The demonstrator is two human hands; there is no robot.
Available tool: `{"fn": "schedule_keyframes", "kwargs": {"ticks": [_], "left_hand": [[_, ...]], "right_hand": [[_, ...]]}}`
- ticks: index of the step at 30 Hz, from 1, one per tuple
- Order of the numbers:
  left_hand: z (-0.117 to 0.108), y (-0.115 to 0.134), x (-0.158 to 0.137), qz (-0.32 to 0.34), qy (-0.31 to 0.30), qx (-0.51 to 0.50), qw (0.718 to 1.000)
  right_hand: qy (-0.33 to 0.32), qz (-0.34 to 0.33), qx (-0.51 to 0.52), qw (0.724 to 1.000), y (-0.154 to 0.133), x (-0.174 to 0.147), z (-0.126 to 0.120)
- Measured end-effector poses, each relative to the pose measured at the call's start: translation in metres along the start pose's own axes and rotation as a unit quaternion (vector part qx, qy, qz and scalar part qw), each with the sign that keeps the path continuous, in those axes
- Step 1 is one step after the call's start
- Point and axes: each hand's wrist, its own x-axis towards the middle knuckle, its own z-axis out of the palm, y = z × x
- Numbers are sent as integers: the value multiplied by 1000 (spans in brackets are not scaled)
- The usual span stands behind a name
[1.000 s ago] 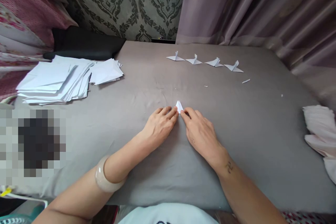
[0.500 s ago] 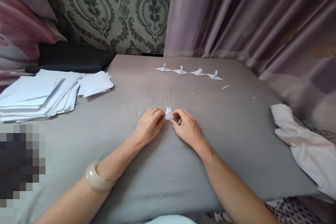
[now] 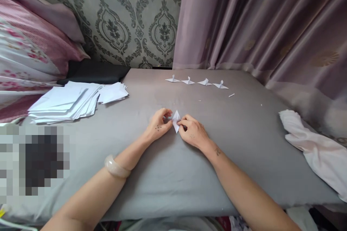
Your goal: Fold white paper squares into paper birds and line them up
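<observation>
Between my two hands is a small folded piece of white paper (image 3: 176,121), now a narrow diamond shape with points at top and bottom. My left hand (image 3: 159,124) pinches its left edge between thumb and fingers, a bracelet on that forearm. On the opposite edge, the fingertips of my right hand (image 3: 193,130) are closed on the paper. Farther back, several white folded paper birds (image 3: 188,81) stand in a row, each with a raised part in the middle.
Stacks of white paper sheets (image 3: 61,103) lie at the left, with a black item (image 3: 99,72) behind them. Paper scraps (image 3: 231,95) are scattered on the grey cloth (image 3: 162,177). White fabric (image 3: 311,148) drapes over the right edge. Curtains (image 3: 230,21) hang behind.
The folded paper has gone from a shape with two upright points to a diamond. My left fingers have shifted on it. The camera view has tilted up and turned left.
</observation>
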Motion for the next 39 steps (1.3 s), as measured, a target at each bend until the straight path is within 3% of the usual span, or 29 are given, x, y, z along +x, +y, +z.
{"fn": "schedule_keyframes", "kwargs": {"ticks": [5,10,18,32,36,39], "left_hand": [[6,-9,4,53,-52,45,996],[5,-7,4,76,-65,73,992],[2,-1,18,122,-116,156,973],[2,-8,38,90,-151,98,980],[1,-9,32,68,-150,88,982],[-3,-9,27,51,-149,50,986]], "right_hand": [[1,-21,51,998,9,4,-2],[29,-20,105,994,21,13,3],[-17,-64,4,998,20,26,-4],[-51,-54,-88,993,28,33,2],[-28,-76,16,997,37,33,4],[12,-33,153,988,47,35,5]]}}
